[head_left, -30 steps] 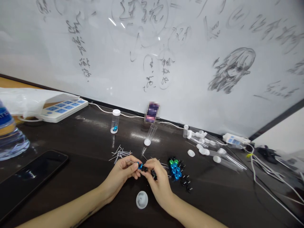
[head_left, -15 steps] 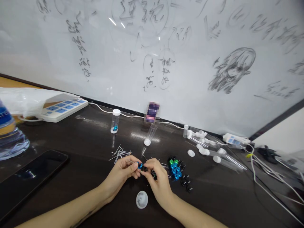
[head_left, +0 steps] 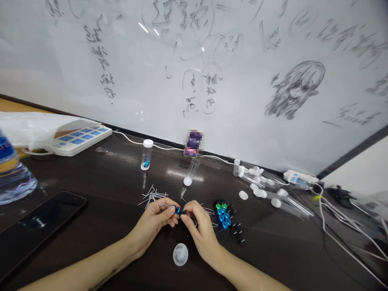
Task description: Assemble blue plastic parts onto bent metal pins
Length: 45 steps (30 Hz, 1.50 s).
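Low in the middle of the dark table my left hand (head_left: 156, 220) and my right hand (head_left: 200, 228) meet fingertip to fingertip. My left hand pinches a thin metal pin carrying a small blue bead (head_left: 177, 210). My right hand pinches a small black piece (head_left: 184, 217) against that bead. A heap of blue, green and black beads (head_left: 224, 217) lies just right of my right hand. Loose metal pins (head_left: 153, 195) lie just beyond my left hand. A white cap (head_left: 180, 254) lies on the table between my wrists.
A capped vial with blue beads (head_left: 147, 154) stands behind the pins; an open tube (head_left: 191, 171) lies beside it. More tubes and caps (head_left: 263, 186) lie at the right, cables (head_left: 336, 218) beyond. A phone (head_left: 39, 222), a water bottle (head_left: 10, 173) and a power strip (head_left: 80, 139) sit left.
My fingers have closed slightly tighter on the bead and black piece, and the view has shifted a little. Nothing else moved.
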Motion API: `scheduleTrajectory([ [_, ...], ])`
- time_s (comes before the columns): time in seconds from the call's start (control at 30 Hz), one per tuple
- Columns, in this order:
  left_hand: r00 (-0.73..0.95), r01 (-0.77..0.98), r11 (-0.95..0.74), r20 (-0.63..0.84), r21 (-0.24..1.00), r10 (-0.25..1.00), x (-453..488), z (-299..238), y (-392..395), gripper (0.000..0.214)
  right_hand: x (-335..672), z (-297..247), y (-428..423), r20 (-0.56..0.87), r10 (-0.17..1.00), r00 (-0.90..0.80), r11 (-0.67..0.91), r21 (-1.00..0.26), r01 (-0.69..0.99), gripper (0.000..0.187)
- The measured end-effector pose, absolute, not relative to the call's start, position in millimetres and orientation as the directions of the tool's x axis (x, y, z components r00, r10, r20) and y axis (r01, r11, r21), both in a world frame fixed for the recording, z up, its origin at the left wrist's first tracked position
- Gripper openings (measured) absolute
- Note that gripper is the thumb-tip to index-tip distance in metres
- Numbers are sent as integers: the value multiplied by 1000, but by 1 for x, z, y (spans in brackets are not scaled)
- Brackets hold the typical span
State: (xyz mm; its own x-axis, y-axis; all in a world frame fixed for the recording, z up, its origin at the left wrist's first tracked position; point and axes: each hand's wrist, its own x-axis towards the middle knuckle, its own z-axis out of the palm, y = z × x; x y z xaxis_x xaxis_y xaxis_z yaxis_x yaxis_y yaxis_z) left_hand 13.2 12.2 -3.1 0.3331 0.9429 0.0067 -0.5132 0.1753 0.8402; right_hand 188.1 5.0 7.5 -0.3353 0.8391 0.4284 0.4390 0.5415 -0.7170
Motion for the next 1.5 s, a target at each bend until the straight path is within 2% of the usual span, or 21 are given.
scheduleTrajectory([
  [0.07,328,-517,173,7,838,945,13,-3,12,12,189,7,5,476,814,-333,580,-708,403,5],
  [0.2,335,-517,177,7,838,942,13,-3,13,12,190,6,4,517,788,-335,615,-685,390,16],
  [0.37,333,-527,174,14,832,943,13,-3,13,11,191,2,6,525,784,-331,620,-686,380,13],
  [0.53,335,-524,177,11,833,942,14,-2,12,12,190,4,5,447,838,-312,544,-724,423,5],
  [0.63,344,-515,178,12,839,939,14,-2,12,12,189,9,4,373,876,-306,479,-747,461,21],
  [0.7,343,-510,179,8,842,939,15,-1,11,13,188,10,4,366,879,-307,473,-753,457,26],
  [0.87,328,-519,184,-5,835,945,15,2,11,15,188,7,4,460,835,-303,549,-740,389,4],
  [1.0,328,-519,176,5,837,945,14,1,11,14,187,6,4,495,819,-292,574,-723,384,7],
  [1.17,321,-503,159,12,849,947,14,-2,12,13,186,11,1,436,857,-275,515,-760,397,11],
  [1.27,310,-499,163,0,851,951,14,-3,12,14,186,13,0,410,869,-276,494,-745,448,17],
  [1.33,306,-500,166,-6,850,952,15,-3,12,15,187,12,0,404,873,-274,488,-737,468,15],
  [1.4,310,-504,167,-2,847,951,15,-1,11,16,187,9,1,414,869,-271,495,-730,471,8],
  [1.5,314,-514,165,6,842,949,15,0,11,16,186,6,1,454,849,-269,527,-702,478,16],
])
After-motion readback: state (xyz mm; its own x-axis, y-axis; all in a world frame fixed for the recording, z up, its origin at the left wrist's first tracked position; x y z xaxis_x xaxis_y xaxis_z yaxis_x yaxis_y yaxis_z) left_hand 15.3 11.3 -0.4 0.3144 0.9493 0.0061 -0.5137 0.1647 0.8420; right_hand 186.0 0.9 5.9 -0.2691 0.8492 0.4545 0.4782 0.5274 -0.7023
